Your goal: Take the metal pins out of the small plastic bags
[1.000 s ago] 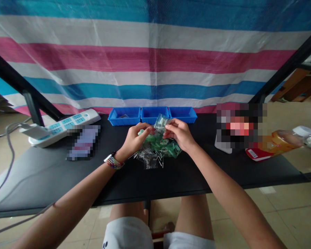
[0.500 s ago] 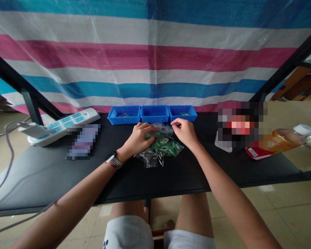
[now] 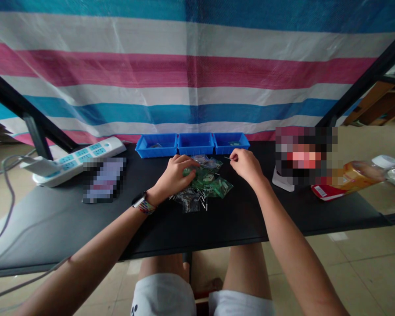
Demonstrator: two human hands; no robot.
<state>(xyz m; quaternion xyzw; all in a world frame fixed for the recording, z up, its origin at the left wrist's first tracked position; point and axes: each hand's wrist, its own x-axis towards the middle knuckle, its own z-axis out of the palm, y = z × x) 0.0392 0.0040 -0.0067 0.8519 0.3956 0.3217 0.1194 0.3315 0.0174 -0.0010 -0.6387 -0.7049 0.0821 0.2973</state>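
Note:
My left hand [image 3: 177, 174], a bracelet at its wrist, is closed on the near-left part of a green plastic bag [image 3: 213, 188] in the middle of the dark table. Its fingertips are partly hidden among the bags. Clear plastic bags [image 3: 206, 161] and thin silvery pieces [image 3: 202, 199] lie around and under the green one. To the right of this heap, my right hand [image 3: 245, 163] pinches a thin metal pin-like piece [image 3: 227, 157] between thumb and forefinger, its tip pointing left. Just beyond both hands stand three blue bins [image 3: 195, 151] in a row.
Small pieces lie in the left and right bins. A power strip [image 3: 82, 159] with a plugged-in adapter and a blurred phone-like object [image 3: 105, 180] are at left. On the right are a pixelated object [image 3: 304, 160] and a bottle [image 3: 362, 173]. A striped sheet [image 3: 197, 70] hangs behind.
My right hand has moved right, away from the heap, and the thin pin-like piece now shows in its fingertips. My left hand has stayed on the green bag.

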